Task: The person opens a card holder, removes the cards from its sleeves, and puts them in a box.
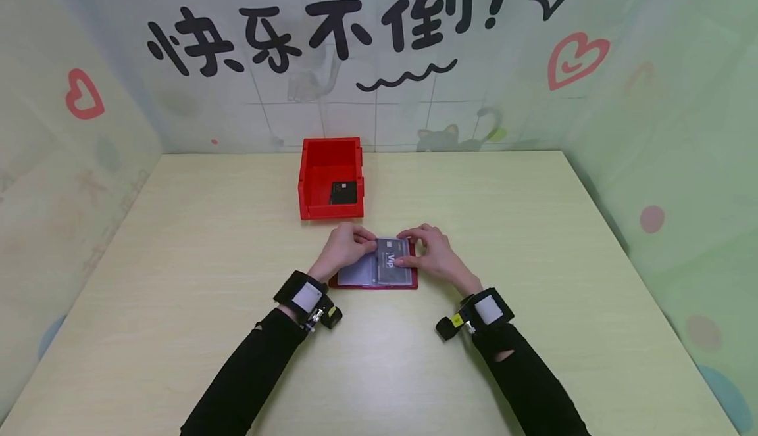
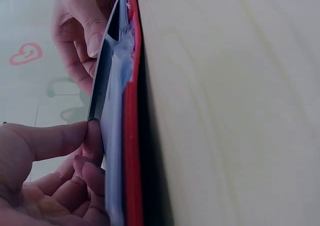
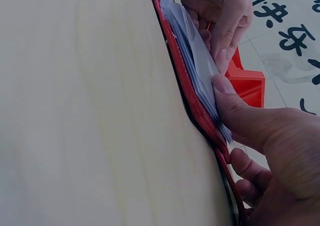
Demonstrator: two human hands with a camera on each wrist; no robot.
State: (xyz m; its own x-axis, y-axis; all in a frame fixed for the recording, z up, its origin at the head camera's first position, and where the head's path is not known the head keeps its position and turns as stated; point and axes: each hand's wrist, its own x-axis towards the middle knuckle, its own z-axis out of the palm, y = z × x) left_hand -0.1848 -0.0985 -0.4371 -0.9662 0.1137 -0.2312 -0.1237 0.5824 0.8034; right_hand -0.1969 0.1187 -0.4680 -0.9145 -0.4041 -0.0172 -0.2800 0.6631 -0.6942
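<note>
A red-covered card holder (image 1: 357,277) lies open on the table, its clear plastic sleeves facing up. On its right part is a dark grey card (image 1: 387,273) marked "VIP", tilted up off the sleeves in the left wrist view. My left hand (image 1: 349,245) pinches the card's left upper corner between thumb and index finger. My right hand (image 1: 435,252) grips the holder's right side, its thumb pressing on the card and sleeves, its other fingers by the red cover (image 3: 187,93). How far the card sits inside a sleeve cannot be made out.
Just beyond the hands stands a red plastic bin (image 1: 303,189) with a black card (image 1: 343,193) inside, near its front wall. A printed backdrop (image 1: 379,120) rises at the table's back edge, and more printed sheets flank both sides.
</note>
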